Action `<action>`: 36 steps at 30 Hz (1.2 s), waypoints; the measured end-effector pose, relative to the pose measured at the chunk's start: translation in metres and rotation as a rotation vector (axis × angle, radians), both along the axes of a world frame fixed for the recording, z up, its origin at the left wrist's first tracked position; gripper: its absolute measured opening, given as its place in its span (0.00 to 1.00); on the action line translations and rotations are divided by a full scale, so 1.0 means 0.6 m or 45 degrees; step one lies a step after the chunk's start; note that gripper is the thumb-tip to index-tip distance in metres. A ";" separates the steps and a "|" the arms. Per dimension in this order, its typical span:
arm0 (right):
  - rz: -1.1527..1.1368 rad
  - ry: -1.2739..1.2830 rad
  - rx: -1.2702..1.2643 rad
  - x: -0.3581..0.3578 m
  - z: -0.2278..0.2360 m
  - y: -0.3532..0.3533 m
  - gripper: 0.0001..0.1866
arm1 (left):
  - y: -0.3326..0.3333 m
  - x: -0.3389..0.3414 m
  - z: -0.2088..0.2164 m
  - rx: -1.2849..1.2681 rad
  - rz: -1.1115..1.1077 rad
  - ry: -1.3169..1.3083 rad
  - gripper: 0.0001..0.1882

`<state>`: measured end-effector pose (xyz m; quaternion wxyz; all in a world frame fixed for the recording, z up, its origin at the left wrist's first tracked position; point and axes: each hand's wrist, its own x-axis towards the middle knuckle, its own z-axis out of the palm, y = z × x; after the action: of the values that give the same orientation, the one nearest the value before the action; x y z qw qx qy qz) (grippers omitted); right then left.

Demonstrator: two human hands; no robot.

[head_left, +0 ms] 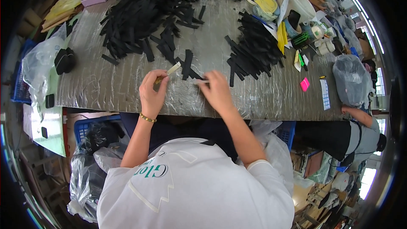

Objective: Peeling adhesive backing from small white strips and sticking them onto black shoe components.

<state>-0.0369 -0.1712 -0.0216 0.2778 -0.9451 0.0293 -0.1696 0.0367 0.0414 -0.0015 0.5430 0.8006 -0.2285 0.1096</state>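
My left hand (152,91), with a beaded bracelet at its wrist, is closed round a short, flat, pale-yellow strip (174,68) that sticks out past the fingertips. To its right, my right hand (218,91) is slightly blurred, its fingers pinched together. A thin whitish sliver shows at those fingertips, too small to name. Just beyond the hands lie a few loose black strips (187,64), one reaching close to my right fingers. A large heap of black strips (142,19) rises at the far left, and a flatter pile of black strips (256,48) lies to the right.
Plastic film covers the table (93,80). Along its right side are a white tub (302,4), tape rolls (325,46), a pink piece (304,84) and a clear plastic bag (352,80). A blue basket (85,124) stands below the front edge. Other people (360,140) are at the right.
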 end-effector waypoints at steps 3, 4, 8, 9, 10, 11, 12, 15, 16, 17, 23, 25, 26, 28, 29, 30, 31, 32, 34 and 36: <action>-0.059 -0.059 -0.083 0.047 -0.012 0.057 0.14 | 0.004 -0.001 0.005 -0.019 0.047 0.002 0.06; -0.050 -0.064 -0.079 0.053 -0.016 0.061 0.14 | 0.008 -0.001 0.005 -0.029 0.065 0.018 0.06; -0.084 -0.071 -0.139 0.053 -0.019 0.050 0.11 | 0.024 0.000 -0.006 -0.058 0.087 0.018 0.06; -0.069 -0.089 -0.144 0.047 -0.016 0.037 0.10 | 0.028 0.001 -0.011 -0.098 0.081 0.058 0.06; -0.065 0.024 -0.087 0.043 -0.015 0.018 0.11 | 0.027 -0.001 -0.013 -0.139 0.069 0.099 0.07; -0.067 0.028 -0.089 0.038 -0.009 0.005 0.11 | 0.024 -0.002 -0.013 -0.140 0.067 0.104 0.07; -0.040 0.033 0.023 0.031 -0.003 -0.009 0.11 | 0.020 -0.003 -0.013 -0.142 0.051 0.109 0.07; -0.003 -0.022 0.135 0.003 0.012 -0.045 0.11 | -0.003 -0.010 -0.005 -0.160 -0.017 0.129 0.07; 0.082 0.012 0.096 -0.012 0.025 -0.052 0.10 | -0.012 -0.015 0.000 -0.177 -0.062 0.139 0.08; 0.164 0.048 0.057 -0.028 0.034 -0.058 0.10 | -0.018 -0.019 0.003 -0.174 -0.067 0.145 0.08; 0.273 0.190 0.037 -0.090 0.027 -0.059 0.10 | -0.058 -0.052 -0.028 0.364 -0.625 -0.109 0.08; 0.160 0.169 0.109 -0.101 0.021 -0.055 0.10 | -0.068 -0.057 -0.040 0.349 -0.622 -0.160 0.07; 0.152 0.172 0.114 -0.105 0.018 -0.052 0.10 | -0.072 -0.057 -0.038 0.310 -0.630 -0.174 0.07; 0.017 0.167 0.241 -0.109 0.016 -0.043 0.10 | -0.075 -0.057 -0.042 0.275 -0.641 -0.185 0.06; 0.014 0.168 0.246 -0.112 0.010 -0.038 0.10 | -0.074 -0.056 -0.047 0.273 -0.667 -0.170 0.06; -0.048 0.121 0.200 -0.117 0.001 -0.033 0.09 | -0.073 -0.056 -0.051 0.272 -0.691 -0.156 0.06; -0.112 0.076 0.152 -0.121 -0.004 -0.027 0.09 | -0.074 -0.058 -0.051 0.275 -0.696 -0.153 0.06; -0.116 0.079 0.156 -0.124 -0.008 -0.020 0.09 | -0.074 -0.061 -0.050 0.298 -0.681 -0.165 0.07; -0.266 -0.025 0.063 -0.127 -0.013 -0.004 0.07 | -0.076 -0.067 -0.051 0.324 -0.669 -0.173 0.08; -0.303 -0.045 0.128 -0.129 -0.016 0.010 0.07 | -0.077 -0.073 -0.052 0.330 -0.624 -0.215 0.10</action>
<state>-0.1142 -0.1650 -0.0309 0.3033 -0.9167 0.1448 -0.2163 -0.0069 -0.0051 -0.0328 0.4255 0.7722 -0.4718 0.0114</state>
